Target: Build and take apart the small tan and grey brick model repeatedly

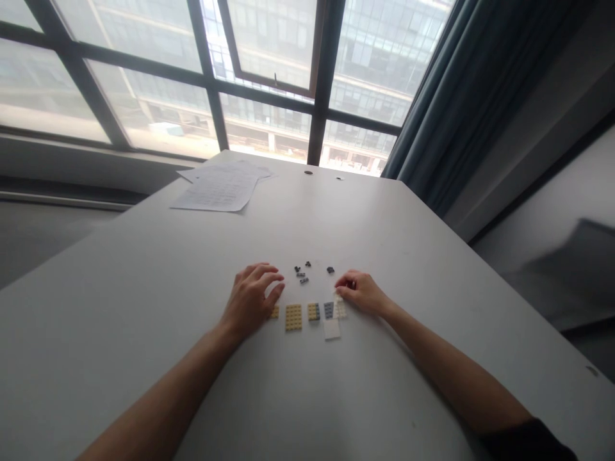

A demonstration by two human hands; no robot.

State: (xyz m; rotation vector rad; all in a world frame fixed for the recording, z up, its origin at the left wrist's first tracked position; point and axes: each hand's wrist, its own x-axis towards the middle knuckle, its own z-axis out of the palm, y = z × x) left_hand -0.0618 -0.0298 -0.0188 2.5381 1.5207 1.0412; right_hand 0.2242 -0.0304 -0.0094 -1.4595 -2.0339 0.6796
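My left hand point(252, 296) rests on the table, fingers spread and curved, with a gap between thumb and fingertips and nothing visible in it. It partly covers a small tan building-block plate point(275, 312). My right hand point(362, 292) has its fingertips pinched together just above a white studded plate point(340, 310); whatever they hold is too small to make out. Between the hands lie a larger tan plate point(293, 317), a tan and grey-blue block point(314, 312), a grey-blue studded plate point(328, 310) and a smooth white square tile point(332, 330).
Several small dark grey pieces point(300, 274) lie beyond the plates, with another dark piece point(330, 269) near my right fingertips. Printed sheets point(216, 189) are at the back left of the white table point(307, 403). Windows and a dark curtain point(446, 96) stand behind.
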